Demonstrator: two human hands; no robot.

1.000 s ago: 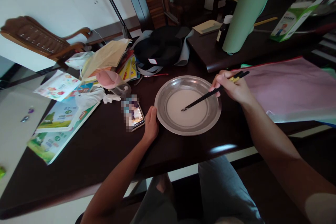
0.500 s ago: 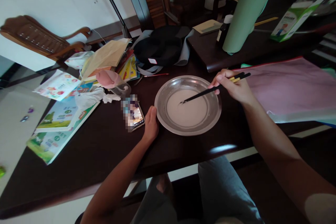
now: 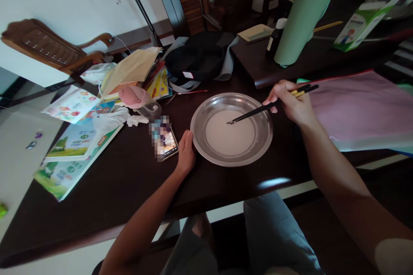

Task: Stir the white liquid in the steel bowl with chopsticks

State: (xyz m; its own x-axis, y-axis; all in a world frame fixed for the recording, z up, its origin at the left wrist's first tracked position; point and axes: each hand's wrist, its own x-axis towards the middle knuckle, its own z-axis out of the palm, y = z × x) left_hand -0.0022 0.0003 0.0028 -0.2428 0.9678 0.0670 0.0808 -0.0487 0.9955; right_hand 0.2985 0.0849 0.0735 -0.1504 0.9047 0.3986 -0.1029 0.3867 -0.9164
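Note:
A round, shallow metal bowl (image 3: pixel 263 146) sits on the dark table with a cloudy whitish liquid (image 3: pixel 226 137) in it. My right hand (image 3: pixel 288 101) grips a pair of black chopsticks (image 3: pixel 251 113) with yellow bands near the upper ends. They slant down to the left, and their tips are in the liquid near the bowl's middle. At the bowl's left rim is my left hand (image 3: pixel 186 151), its fingers together and holding the edge; its thumb is hidden. Just left of that hand lies a phone (image 3: pixel 167 139) with its screen lit and partly blurred out.
Left of the phone are a pink-topped clear container (image 3: pixel 134 96), crumpled tissues (image 3: pixel 109 120) and booklets (image 3: pixel 69 146). Behind the bowl lies a black bag (image 3: pixel 195 58). A pink zip folder (image 3: pixel 351 107) is at the right, below a green roll (image 3: pixel 301 25) and a dark bottle (image 3: pixel 275 38).
My right hand has moved a little to the right with the chopsticks, and their tips have shifted right and slightly up through the liquid. My left hand and the bowl stay put.

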